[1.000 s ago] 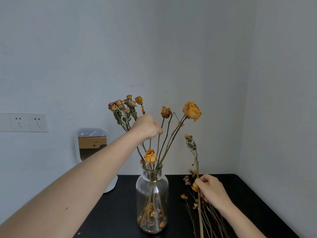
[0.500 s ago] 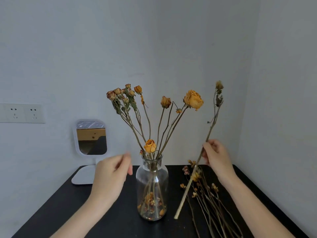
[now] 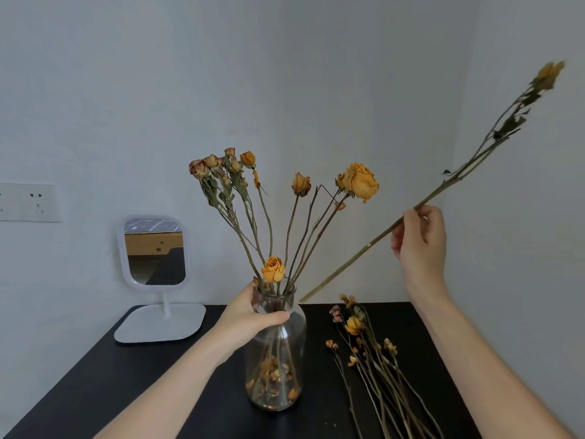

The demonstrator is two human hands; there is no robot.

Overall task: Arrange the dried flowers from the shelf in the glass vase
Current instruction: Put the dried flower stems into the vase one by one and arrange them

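The left hand [image 3: 253,318] grips the glass vase [image 3: 276,359] neck. The right hand [image 3: 419,245] pinches a dried rose stem [image 3: 357,256]. Next, its tip must drop inside.

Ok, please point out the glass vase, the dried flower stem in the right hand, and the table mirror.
glass vase [image 3: 296,350], head view, on its right wall.
dried flower stem [image 3: 357,255], head view, on the bare lower stalk.
table mirror [image 3: 155,251], head view, on the reflecting glass.
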